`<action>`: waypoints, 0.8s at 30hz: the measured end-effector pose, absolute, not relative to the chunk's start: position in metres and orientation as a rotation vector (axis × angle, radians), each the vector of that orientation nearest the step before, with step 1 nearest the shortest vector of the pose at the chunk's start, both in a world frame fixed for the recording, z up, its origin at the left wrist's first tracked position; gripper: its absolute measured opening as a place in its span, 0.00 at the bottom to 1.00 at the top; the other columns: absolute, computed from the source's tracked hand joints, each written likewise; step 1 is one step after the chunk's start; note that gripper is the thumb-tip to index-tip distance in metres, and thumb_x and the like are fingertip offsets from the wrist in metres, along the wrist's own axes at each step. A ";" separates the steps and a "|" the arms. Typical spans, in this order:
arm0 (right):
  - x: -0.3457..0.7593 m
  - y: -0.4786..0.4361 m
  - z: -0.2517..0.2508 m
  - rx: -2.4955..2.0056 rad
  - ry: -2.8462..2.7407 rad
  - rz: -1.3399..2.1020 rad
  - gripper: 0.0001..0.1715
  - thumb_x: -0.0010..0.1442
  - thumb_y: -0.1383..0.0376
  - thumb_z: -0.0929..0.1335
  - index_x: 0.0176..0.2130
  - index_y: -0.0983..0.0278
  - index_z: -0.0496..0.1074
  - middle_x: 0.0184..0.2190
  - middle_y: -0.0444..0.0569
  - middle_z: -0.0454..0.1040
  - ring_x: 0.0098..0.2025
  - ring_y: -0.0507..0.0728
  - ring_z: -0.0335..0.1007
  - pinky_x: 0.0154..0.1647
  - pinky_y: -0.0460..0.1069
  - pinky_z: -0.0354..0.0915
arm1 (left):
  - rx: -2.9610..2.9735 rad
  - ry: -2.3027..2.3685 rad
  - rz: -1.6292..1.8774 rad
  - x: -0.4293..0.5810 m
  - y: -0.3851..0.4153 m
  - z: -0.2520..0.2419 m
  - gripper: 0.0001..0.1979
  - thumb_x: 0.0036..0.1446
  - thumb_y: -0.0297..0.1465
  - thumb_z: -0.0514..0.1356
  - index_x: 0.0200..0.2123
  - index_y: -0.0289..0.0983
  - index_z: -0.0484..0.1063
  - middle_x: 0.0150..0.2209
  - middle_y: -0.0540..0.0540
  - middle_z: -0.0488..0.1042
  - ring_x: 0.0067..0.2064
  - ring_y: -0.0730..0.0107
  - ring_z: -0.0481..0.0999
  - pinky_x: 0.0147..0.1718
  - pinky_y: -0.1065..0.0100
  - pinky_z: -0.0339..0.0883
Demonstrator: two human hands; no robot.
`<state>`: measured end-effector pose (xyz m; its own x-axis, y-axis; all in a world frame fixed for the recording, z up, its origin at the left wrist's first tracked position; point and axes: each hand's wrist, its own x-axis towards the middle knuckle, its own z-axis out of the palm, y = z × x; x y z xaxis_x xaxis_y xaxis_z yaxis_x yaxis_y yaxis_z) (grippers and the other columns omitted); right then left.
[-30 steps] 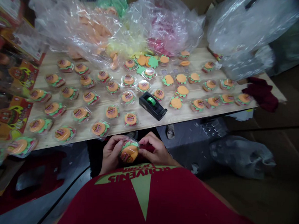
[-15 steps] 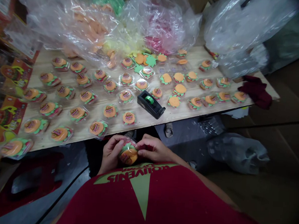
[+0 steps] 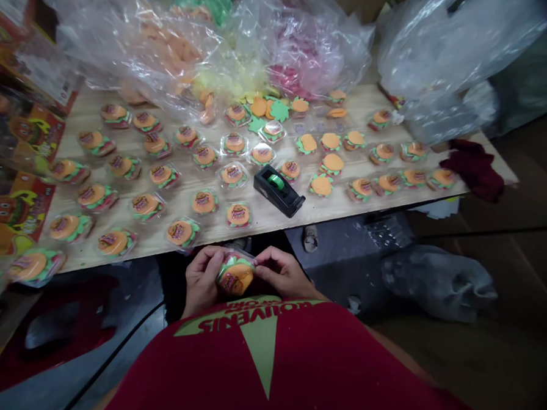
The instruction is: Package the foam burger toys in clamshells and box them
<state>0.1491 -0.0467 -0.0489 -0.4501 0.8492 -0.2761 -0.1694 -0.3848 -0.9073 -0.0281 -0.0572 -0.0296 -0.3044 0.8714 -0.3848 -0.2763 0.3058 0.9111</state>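
Note:
Close to my shirt, a toy burger in a clear plastic case is held between both hands, its orange bun and printed label facing up. My left hand wraps the case's left side, thumb along the top edge. The fingers of my right hand pinch the case's upper right corner; whether a bit of tape is between them is too small to tell. On the table beyond my hands sits a black tape dispenser with a green roll. Several cased burgers stand around it.
Uncased burgers and loose green and orange foam pieces lie mid-table. Large clear bags of coloured pieces line the back. Printed burger boxes are at the left, a dark red cloth at the right corner. A red stool stands below.
My right fingers have shifted from the case's right side up to its corner, and the case has turned slightly. The view has drifted a little; the table things stay put.

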 end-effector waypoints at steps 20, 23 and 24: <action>0.143 -0.022 -0.039 -1.025 -1.166 2.008 0.15 0.53 0.57 0.72 0.33 0.66 0.69 0.26 0.41 0.68 0.26 0.48 0.60 0.28 0.44 0.57 | 0.953 1.397 1.063 -0.029 -0.053 -0.025 0.12 0.52 0.39 0.63 0.26 0.35 0.75 0.27 0.47 0.74 0.30 0.68 0.71 0.30 0.70 0.65; 0.139 -0.016 -0.035 -0.971 -1.235 1.947 0.13 0.55 0.59 0.70 0.33 0.66 0.70 0.26 0.42 0.69 0.28 0.49 0.61 0.30 0.45 0.58 | 1.012 1.358 1.029 -0.025 -0.050 -0.023 0.12 0.51 0.39 0.64 0.24 0.36 0.74 0.25 0.49 0.72 0.28 0.70 0.69 0.30 0.70 0.64; 0.137 -0.015 -0.034 -0.962 -1.255 1.922 0.12 0.55 0.59 0.70 0.33 0.66 0.70 0.26 0.42 0.69 0.28 0.49 0.62 0.30 0.45 0.58 | 1.017 1.345 1.015 -0.024 -0.049 -0.023 0.13 0.50 0.39 0.65 0.23 0.35 0.74 0.24 0.49 0.71 0.27 0.71 0.67 0.29 0.71 0.63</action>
<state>0.1370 -0.0149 -0.0342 -0.5261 0.8188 -0.2296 -0.1192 -0.3384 -0.9334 -0.0239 -0.0493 -0.0230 -0.0170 0.9653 -0.2607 0.0140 0.2610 0.9652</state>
